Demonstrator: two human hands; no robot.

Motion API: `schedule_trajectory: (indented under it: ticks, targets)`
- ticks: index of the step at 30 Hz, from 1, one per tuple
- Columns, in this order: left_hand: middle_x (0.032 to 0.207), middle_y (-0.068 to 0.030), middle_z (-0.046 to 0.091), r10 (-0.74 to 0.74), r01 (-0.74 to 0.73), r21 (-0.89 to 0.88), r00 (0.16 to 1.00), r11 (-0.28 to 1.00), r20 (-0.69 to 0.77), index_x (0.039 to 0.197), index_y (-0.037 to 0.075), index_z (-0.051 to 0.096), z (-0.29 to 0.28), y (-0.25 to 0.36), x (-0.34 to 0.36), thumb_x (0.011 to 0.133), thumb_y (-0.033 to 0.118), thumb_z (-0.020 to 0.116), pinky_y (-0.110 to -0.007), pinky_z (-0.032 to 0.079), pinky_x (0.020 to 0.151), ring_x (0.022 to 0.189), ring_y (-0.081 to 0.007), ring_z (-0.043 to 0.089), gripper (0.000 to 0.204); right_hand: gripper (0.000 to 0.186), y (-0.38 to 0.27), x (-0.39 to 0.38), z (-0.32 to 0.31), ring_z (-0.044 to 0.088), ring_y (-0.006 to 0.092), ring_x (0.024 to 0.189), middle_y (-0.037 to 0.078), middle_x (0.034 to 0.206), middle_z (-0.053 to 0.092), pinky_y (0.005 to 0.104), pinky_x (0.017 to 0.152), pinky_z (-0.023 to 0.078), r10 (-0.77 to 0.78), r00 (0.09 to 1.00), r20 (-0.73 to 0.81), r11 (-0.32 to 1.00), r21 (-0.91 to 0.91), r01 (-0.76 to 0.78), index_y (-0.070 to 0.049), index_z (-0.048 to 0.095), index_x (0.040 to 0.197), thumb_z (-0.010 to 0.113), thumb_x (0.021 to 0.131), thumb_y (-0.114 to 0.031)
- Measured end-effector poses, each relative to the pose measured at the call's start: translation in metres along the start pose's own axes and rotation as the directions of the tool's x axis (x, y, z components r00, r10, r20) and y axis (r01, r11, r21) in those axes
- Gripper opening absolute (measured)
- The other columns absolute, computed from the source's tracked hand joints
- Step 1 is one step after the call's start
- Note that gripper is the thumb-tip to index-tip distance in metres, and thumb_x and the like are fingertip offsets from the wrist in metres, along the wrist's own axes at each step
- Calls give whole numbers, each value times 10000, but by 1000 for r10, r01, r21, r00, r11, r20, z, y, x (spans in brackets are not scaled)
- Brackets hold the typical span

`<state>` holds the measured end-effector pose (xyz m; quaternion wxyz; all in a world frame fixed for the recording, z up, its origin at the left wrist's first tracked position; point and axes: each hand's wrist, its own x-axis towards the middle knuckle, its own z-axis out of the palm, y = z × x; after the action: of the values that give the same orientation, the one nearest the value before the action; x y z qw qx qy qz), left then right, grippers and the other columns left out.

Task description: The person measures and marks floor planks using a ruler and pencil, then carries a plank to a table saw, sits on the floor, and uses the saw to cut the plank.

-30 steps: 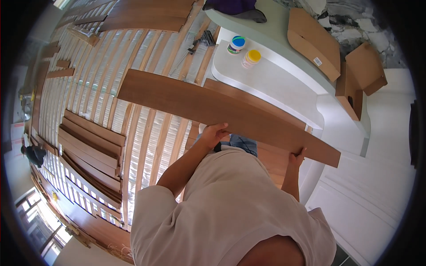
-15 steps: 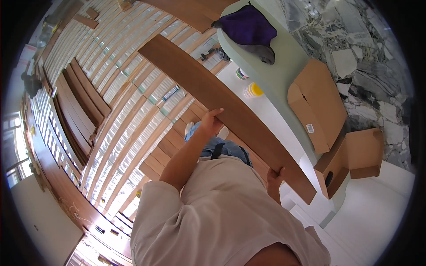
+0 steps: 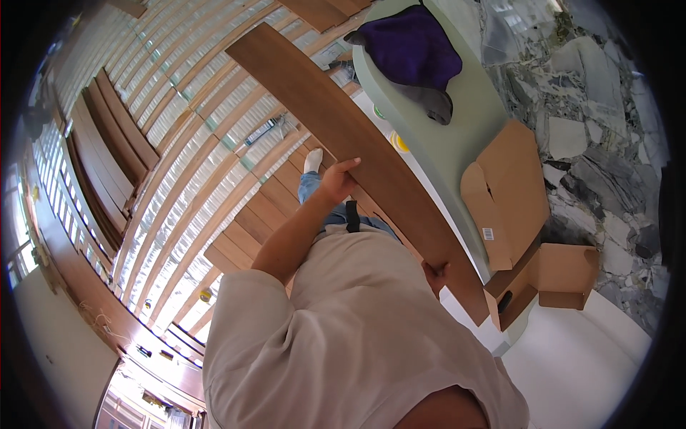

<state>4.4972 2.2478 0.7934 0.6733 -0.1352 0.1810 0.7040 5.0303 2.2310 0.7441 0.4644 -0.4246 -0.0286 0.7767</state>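
A long brown wooden floorboard (image 3: 371, 164) slants across the view from upper left to lower right, held in front of my body. My left hand (image 3: 339, 179) grips its near edge around the middle, thumb on the top face and fingers underneath. Closer to the lower right end, my right hand (image 3: 434, 275) is closed on the same edge, its fingers partly hidden by the board. Beneath me are laid floorboards (image 3: 250, 225), with wooden battens (image 3: 189, 154) over silvery sheeting beyond them. A wrapped tube-like package (image 3: 261, 131) lies among the battens.
On the right, a pale green counter (image 3: 475, 107) bears a purple cloth item (image 3: 414, 46) and an opened cardboard box (image 3: 507, 196). A yellow-lidded tub (image 3: 398, 142) stands partly behind the floorboard. Stacked boards (image 3: 107, 150) lie at the left. Grey-and-white stone patterning (image 3: 593, 129) spans the far right.
The view has shifted, and the floorboard, still in both hands, now covers more of the tubs. One foot in a white sock shows further forward on the laid boards.
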Motion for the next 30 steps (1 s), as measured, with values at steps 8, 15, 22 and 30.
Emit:
schedule_trajectory:
  ticks: [8, 15, 22, 30]
  targets:
    - [1350, -95, 552, -57, 54, 71, 998, 996, 37, 1367, 37, 468, -9, 12, 18, 916, 143, 623, -447, 410, 1058, 1257, -269, 515, 489, 660, 4, 0, -6, 519, 174, 1176, -35, 1294, 577, 386, 1001, 409, 34, 999, -42, 999, -23, -35, -189, 568, 1277, 738, 761, -562]
    - [1344, -93, 560, -65, 63, 92, 998, 994, 13, 1371, 37, 464, -6, 14, 17, 918, 157, 622, -462, 408, 1051, 1254, -268, 517, 494, 756, 35, -11, 48, 502, 184, 1163, -33, 1280, 559, 430, 1012, 393, -317, 921, -227, 909, -349, 227, -184, 555, 1280, 702, 718, -667]
    - [1347, -91, 557, -97, 95, 68, 995, 993, 38, 1372, 37, 464, -2, 16, 16, 916, 131, 625, -446, 398, 1070, 1259, -262, 512, 493, 736, 21, -8, 7, 504, 213, 1168, -49, 1286, 569, 446, 995, 395, -69, 978, -197, 983, -181, 33, -235, 567, 1273, 718, 698, -669]
    - [1347, -98, 561, -76, 74, 111, 997, 991, 19, 1351, 9, 487, 0, 11, 36, 927, 157, 618, -422, 371, 1098, 1256, -255, 515, 467, 708, -5, 25, -45, 540, 198, 1168, -19, 1270, 597, 425, 1010, 418, 106, 994, 11, 991, 83, -107, -185, 573, 1269, 759, 714, -584]
